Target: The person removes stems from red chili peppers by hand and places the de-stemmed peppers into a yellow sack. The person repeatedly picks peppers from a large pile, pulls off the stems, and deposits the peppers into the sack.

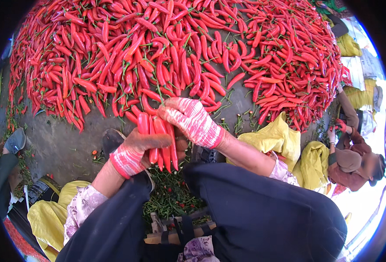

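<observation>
Several long red chili peppers are bunched in my left hand, in a red-and-white knitted glove with brown-stained fingers. Its thumb lies across the front of the bunch, and the peppers' tips point down toward me. Just above and to the right, my right hand, in a matching glove, pinches a green chili stem between thumb and fingertips at the top of the bunch. Beyond both hands spreads a large heap of red chili peppers, many with green stems. Whether the pinched stem is still joined to a pepper is hidden.
Green stems cover the ground between my legs, by a wooden frame. Yellow woven sacks lie at right, another yellow sack at left. At far right sits a person in gloves; another person's leg shows at left.
</observation>
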Available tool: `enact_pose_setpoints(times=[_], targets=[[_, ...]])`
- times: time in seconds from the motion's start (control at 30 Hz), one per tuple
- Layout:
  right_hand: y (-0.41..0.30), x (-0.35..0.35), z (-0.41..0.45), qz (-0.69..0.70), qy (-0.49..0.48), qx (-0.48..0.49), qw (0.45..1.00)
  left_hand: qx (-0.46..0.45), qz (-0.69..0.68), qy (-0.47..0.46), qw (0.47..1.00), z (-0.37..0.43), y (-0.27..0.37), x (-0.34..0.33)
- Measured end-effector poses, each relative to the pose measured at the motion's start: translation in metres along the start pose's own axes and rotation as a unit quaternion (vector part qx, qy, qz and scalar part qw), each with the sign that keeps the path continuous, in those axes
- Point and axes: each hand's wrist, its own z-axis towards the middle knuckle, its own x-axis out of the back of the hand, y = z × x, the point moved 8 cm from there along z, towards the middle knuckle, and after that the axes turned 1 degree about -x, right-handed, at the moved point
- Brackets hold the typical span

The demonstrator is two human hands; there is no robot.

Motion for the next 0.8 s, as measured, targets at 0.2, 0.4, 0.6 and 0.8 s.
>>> enact_pose_setpoints(times=[0.2, 0.4, 0.6, 0.8], targets=[[0.013, 0.008, -0.001, -0.165, -0.041, -0.007, 0.985, 0.029, 0.251, 0.070, 0.965, 0.001, -0.001, 0.010], [0.109, 0.105, 0.058, -0.096, 0.089, -0.268, 0.955, -0.036, 0.142, 0.052, 0.988, -0.004, 0.002, 0.019], [0.136, 0.108, 0.115, -0.267, 0.093, -0.212, 0.935, -0.154, 0.041, 0.040, 0.986, 0.006, 0.023, 0.035], [0.038, 0.140, 0.066, -0.112, 0.252, -0.098, 0.956, -0.334, 0.113, 0.125, 0.927, -0.003, 0.097, 0.032]])
